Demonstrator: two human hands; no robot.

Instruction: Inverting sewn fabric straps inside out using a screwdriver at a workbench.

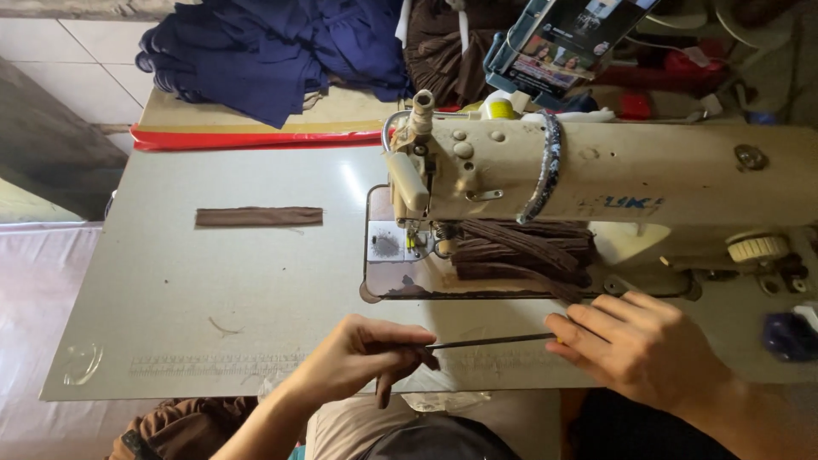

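My left hand [362,356] and my right hand [635,341] hold a thin dark metal rod [490,342] between them at the table's front edge. The left fingers pinch a narrow brown fabric strip [383,390] at the rod's left end; it hangs down from them. The right fingers grip the rod's right end. Just behind the hands stands a cream sewing machine [613,170] with a pile of brown fabric strips [524,251] under its arm. A flat brown strip [259,216] lies alone on the grey table [213,281] to the left.
Folded navy cloth [273,51] is heaped at the back on a red-edged board [247,136]. Brown fabric, a printed box [562,38] and clutter sit behind the machine. More brown cloth [179,426] lies on my lap at lower left.
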